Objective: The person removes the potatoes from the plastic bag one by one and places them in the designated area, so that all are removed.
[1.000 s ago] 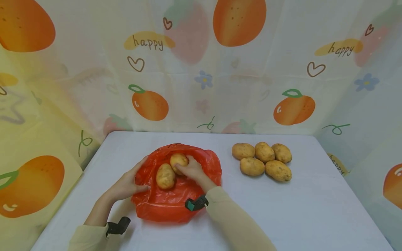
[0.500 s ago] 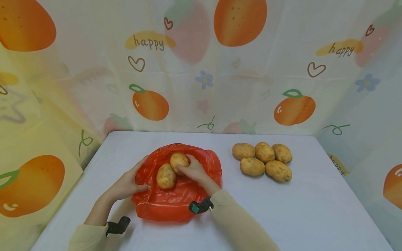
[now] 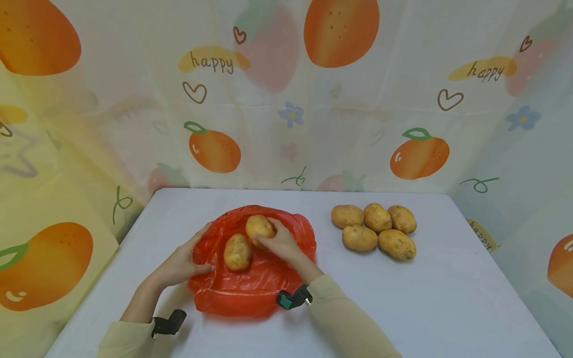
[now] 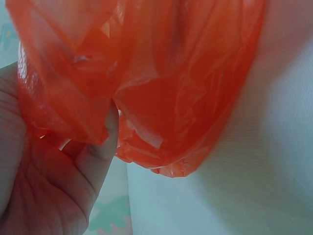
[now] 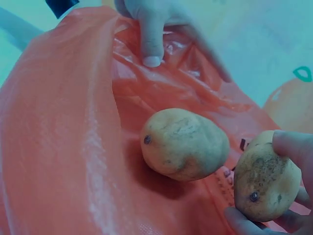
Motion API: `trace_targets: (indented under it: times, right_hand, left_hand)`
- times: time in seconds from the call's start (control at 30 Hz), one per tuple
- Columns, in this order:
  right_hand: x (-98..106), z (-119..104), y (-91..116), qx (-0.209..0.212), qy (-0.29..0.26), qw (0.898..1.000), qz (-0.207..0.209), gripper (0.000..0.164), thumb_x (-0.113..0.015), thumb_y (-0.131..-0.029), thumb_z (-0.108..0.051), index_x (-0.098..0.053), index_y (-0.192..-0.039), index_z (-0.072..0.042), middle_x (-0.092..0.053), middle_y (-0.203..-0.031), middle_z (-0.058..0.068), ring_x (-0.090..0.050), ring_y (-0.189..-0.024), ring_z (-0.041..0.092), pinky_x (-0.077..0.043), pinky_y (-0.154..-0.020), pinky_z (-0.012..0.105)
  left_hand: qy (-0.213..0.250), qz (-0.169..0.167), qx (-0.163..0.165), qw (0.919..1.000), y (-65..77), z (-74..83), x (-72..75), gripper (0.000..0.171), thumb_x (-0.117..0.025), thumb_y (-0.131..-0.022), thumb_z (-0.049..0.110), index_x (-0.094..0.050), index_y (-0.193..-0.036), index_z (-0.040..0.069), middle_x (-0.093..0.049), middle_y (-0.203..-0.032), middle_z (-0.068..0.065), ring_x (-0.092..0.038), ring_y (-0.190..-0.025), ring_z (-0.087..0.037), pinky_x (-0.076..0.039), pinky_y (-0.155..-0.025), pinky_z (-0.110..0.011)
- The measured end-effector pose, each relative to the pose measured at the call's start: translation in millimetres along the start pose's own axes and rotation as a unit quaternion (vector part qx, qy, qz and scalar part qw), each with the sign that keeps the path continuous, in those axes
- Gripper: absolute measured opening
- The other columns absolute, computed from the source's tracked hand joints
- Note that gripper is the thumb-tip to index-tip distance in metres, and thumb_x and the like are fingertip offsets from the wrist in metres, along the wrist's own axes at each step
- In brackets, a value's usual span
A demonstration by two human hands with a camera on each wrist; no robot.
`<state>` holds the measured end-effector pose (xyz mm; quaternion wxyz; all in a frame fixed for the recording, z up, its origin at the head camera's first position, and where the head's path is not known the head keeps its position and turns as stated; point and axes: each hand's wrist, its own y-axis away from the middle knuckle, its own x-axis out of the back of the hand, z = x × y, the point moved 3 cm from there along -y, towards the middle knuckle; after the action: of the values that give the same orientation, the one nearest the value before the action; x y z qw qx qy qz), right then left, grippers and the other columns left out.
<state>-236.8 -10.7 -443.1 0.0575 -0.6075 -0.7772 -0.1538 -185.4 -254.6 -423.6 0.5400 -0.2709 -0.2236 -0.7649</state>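
A red plastic bag [image 3: 250,303] lies with its mouth spread on the white table. Inside it rests one potato [image 3: 237,252], seen from close up in the right wrist view. My right hand [image 3: 283,244] holds a second potato [image 5: 266,178] between thumb and fingers, above the bag's far inner side. At the bag's left edge, my left hand [image 3: 181,263] grips the plastic, thumb over the rim on the inside. In the left wrist view, the red film [image 4: 161,98] hides part of that hand's fingers.
Several potatoes [image 3: 359,237] sit grouped on the table right of the bag. A printed fruit cloth [image 3: 331,124] hangs behind the white tabletop [image 3: 429,298] and along its sides.
My right hand has drawn its potato slightly right and up, opening a gap from the other potato. My left hand stays at the bag's edge.
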Motion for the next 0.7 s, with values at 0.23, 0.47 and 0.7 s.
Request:
trace_targets:
  times: [0.23, 0.47, 0.7]
  right_hand:
    - [10, -5, 7, -0.002, 0.019, 1.000, 0.008, 0.073, -0.068, -0.080, -0.039, -0.034, -0.141, -0.017, -0.045, -0.134, 0.005, -0.048, -0.112, 0.024, -0.048, -0.092, 0.043]
    - [18, -11, 15, 0.015, 0.054, 0.998, 0.014, 0.072, -0.068, -0.080, -0.042, -0.035, -0.141, -0.021, -0.044, -0.138, 0.002, -0.046, -0.116, 0.022, -0.046, -0.095, 0.043]
    - [23, -17, 25, 0.024, 0.053, 0.998, 0.012, 0.070, -0.068, -0.080, -0.040, -0.036, -0.141, -0.023, -0.044, -0.137, 0.001, -0.047, -0.114, 0.022, -0.047, -0.093, 0.042]
  left_hand:
    - [-0.002, 0.001, 0.004, 1.0000, 1.0, 1.1, 0.6, 0.099, -0.077, -0.074, 0.020, -0.012, -0.149, 0.025, -0.028, -0.147, -0.017, -0.036, -0.127, -0.042, -0.043, -0.092, -0.056]
    - [-0.003, 0.001, 0.004, 1.0000, -0.1, -0.9, -0.3, 0.099, -0.077, -0.074, 0.020, -0.012, -0.149, 0.024, -0.028, -0.147, -0.018, -0.037, -0.126, -0.042, -0.044, -0.092, -0.055]
    - [0.002, 0.001, -0.001, 1.0000, -0.8, -2.4, -1.3, 0.099, -0.077, -0.074, 0.020, -0.012, -0.149, 0.024, -0.030, -0.146, -0.018, -0.038, -0.125, -0.041, -0.044, -0.092, -0.055]
